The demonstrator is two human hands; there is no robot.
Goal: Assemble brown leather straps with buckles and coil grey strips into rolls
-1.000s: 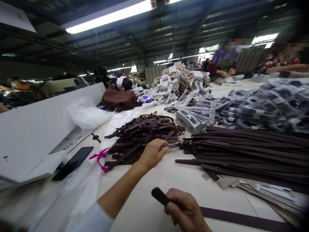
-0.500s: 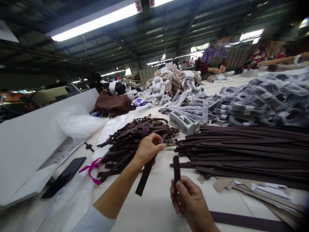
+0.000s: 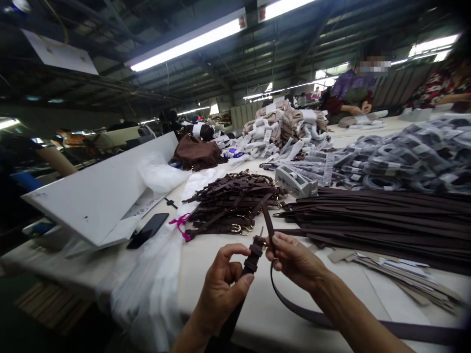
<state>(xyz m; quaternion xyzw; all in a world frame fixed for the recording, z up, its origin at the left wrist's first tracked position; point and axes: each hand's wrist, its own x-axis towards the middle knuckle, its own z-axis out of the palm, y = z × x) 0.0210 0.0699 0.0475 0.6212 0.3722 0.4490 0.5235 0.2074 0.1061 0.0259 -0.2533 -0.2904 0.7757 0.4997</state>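
My left hand [image 3: 224, 282] is closed on a short dark brown buckle strap [image 3: 251, 260], its metal buckle pointing up and away from me. My right hand [image 3: 294, 257] pinches a long dark brown leather strap [image 3: 268, 220] near its end; the end sticks up past the fingers. The rest of that strap curves down and trails right across the table. Both hands are close together over the front of the table, the buckle just left of the right fingertips. Beyond them lies a pile of short brown straps with gold-coloured buckles [image 3: 228, 201].
Long brown straps [image 3: 368, 215] lie stacked at right, behind card strips [image 3: 397, 279]. A grey tape dispenser [image 3: 295, 182] stands between the piles. Wrapped coiled straps [image 3: 405, 152] fill the back right. A phone [image 3: 149, 230] and plastic sheeting [image 3: 147, 289] are at left. Co-workers sit across the table.
My left hand has come back from the pile with a buckle strap in it. My right hand has moved up with the long strap, towards the left hand. The view has shifted left.
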